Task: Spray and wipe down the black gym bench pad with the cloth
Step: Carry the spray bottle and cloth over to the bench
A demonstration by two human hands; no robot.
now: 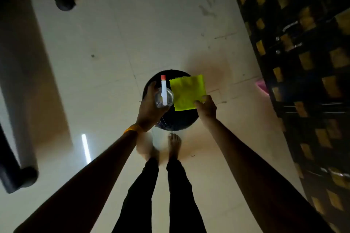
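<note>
okay: spray bottle point(164, 95) in left grip point(149, 108), cloth point(186, 92) pinched by right grip point(206, 108)

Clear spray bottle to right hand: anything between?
Head view: the square yellow-green cloth fills that gap, its corner pinched by the right hand, beside the clear spray bottle.

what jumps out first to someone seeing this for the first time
The neon yellow-green cloth, pinched at its corner by the right hand, stands out at centre against the dim room. Beside it the left hand grips a clear spray bottle with a white, red-tipped nozzle, both over a round black pad just ahead of the person's bare feet.
</note>
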